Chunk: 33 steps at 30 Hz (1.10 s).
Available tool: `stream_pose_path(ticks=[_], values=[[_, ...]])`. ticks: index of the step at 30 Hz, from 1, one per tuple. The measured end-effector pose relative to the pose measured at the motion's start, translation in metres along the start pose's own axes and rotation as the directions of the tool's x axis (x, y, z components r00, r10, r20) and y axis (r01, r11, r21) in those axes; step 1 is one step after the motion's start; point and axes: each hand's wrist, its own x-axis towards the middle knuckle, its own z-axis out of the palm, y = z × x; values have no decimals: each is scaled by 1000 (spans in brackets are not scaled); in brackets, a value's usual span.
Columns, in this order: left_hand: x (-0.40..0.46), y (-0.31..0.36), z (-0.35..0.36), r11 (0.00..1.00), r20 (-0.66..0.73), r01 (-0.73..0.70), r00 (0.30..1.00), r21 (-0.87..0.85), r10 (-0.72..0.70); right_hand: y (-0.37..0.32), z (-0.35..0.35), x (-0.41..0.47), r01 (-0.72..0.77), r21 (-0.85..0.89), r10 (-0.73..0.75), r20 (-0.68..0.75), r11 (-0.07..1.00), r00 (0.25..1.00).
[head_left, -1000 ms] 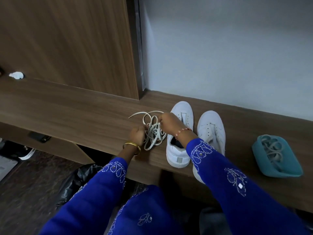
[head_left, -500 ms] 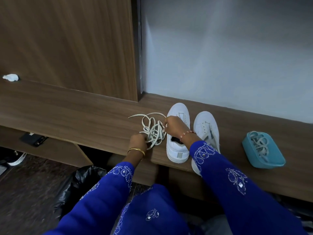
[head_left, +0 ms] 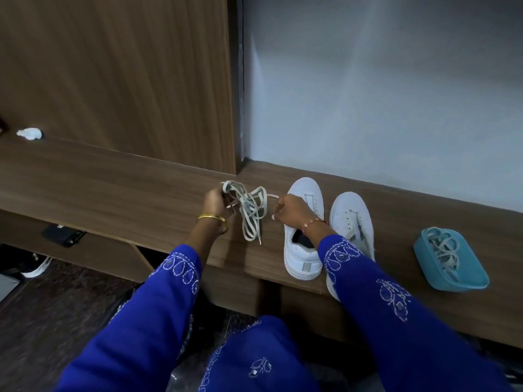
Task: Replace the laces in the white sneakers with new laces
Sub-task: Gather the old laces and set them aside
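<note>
Two white sneakers stand side by side on the wooden ledge (head_left: 113, 188), toes toward the wall: the left sneaker (head_left: 304, 210) and the right sneaker (head_left: 349, 219), neither showing laces. A tangled bundle of off-white laces (head_left: 250, 210) hangs just left of them. My left hand (head_left: 216, 203) grips the bundle's upper left loops, lifting them off the ledge. My right hand (head_left: 290, 210) pinches a strand at the bundle's right side, over the left sneaker. My right forearm hides part of both sneakers.
A teal tray (head_left: 452, 278) holding more laces sits on the ledge at the right. A crumpled white scrap (head_left: 29, 133) lies at the far left. A dark device (head_left: 63, 235) rests on a lower shelf. Wood panel and grey wall rise behind.
My left hand has risen from the ledge's front edge, lifting the lace bundle. My right hand has drawn a strand out to the right, spreading the tangle.
</note>
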Motion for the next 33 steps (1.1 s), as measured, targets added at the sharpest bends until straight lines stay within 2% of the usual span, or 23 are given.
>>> stream_pose_path(ticks=[3, 5, 8, 11, 13, 16, 18, 21, 25, 28, 31, 33], values=[[3, 4, -5, 984, 66, 56, 997, -167, -46, -1, 6, 2, 6, 2, -6, 15, 1000, 1000], [3, 0, -10, 980, 22, 85, 996, -179, -82, -1, 10, 3, 1, 8, -1, 29, 1000, 1000], [6, -12, -18, 991, -136, 100, 984, -90, -111, -1, 16, 7, -9, 4, 9, 27, 1000, 1000], [13, -27, -29, 987, -277, 123, 957, 107, -89, -3, 21, 14, 15, -18, -14, 48, 1000, 999], [16, -35, -33, 959, -298, 111, 954, 259, -29, -5, 28, 22, 78, -18, -75, 123, 997, 990], [19, -44, -35, 904, -256, 45, 964, 426, 73, -8, 43, 37, 123, -160, -81, 245, 979, 966], [23, -50, -40, 819, -217, 12, 966, 574, 138, -10, 52, 47, 141, -287, -56, 285, 948, 957], [29, -55, -46, 630, -124, -23, 974, 777, 189, -15, 59, 59, 204, -411, -100, 261, 888, 960], [32, -56, -48, 312, 1, -46, 989, 949, 145, -12, 68, 73, 237, -463, -103, 296, 854, 950], [29, -58, -47, 69, 106, -113, 991, 991, 87, -15, 56, 55, 218, -498, -140, 189, 839, 972], [26, -62, -40, 2, 98, -99, 992, 995, 77, -14, 44, 39, 206, -500, -57, 297, 841, 953], [22, -66, -36, 35, 77, -81, 992, 996, 100, -6, 50, 44, 118, -335, -36, 239, 935, 970]])
